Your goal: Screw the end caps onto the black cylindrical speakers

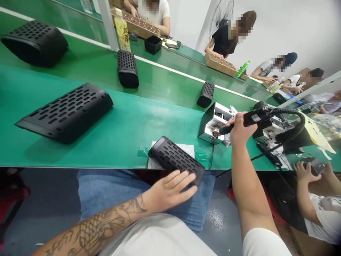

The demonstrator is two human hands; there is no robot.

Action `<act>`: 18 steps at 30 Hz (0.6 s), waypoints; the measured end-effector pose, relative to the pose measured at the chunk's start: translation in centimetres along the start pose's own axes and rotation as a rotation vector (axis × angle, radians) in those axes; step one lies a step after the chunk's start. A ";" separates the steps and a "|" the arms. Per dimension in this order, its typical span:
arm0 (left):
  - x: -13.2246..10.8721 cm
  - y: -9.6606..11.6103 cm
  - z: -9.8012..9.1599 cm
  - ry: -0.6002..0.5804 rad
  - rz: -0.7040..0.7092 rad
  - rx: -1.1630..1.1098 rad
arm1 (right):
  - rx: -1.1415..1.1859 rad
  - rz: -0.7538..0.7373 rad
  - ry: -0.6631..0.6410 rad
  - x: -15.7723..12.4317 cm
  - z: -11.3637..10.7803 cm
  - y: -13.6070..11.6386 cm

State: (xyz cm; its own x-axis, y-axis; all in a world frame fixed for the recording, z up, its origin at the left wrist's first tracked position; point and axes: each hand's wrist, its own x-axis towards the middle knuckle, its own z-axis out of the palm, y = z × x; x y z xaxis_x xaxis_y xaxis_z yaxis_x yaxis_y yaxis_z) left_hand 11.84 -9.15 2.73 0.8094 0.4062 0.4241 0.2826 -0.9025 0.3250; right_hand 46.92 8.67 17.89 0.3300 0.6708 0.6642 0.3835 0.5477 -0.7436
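Observation:
My left hand (173,190) lies over the lower right end of a black slotted housing (176,156), its fingers resting on the surface. That housing sits tilted at the table's front edge, on a pale pad (154,163). My right hand (239,129) is wrapped round a black electric screwdriver (252,118) with a cable. The driver's tip points at a small black and silver screw feeder (215,124). The thumb and curled fingers show around the tool's body.
A larger slotted housing (68,112) lies on the green table (128,131) at left. More housings stand on the belt behind, near a yellow bottle (122,31). A co-worker's hands (306,174) hold a black part at right. Several people sit opposite.

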 end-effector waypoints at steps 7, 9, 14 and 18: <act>9.6 -5.0 -9.1 -0.281 -0.177 0.223 | 0.081 0.063 0.104 -1.4 -0.3 1.8; 10.1 -5.4 -9.4 -0.273 -0.274 0.293 | 0.119 0.070 0.100 -1.8 -0.6 0.7; 9.2 -6.8 -10.3 -0.284 -0.411 0.268 | 0.260 0.084 0.046 -4.4 -1.1 -5.3; 8.8 -7.3 -10.9 -0.346 -0.454 0.228 | 0.346 0.094 -0.103 -7.6 -0.5 -9.8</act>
State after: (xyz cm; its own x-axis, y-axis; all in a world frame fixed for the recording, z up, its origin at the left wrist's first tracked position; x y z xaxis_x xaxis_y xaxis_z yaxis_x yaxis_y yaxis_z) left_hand 11.27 2.60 13.31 0.6915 0.7219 -0.0255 0.7105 -0.6734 0.2041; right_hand 41.09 -2.03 20.22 0.2544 0.7635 0.5936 0.0350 0.6061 -0.7946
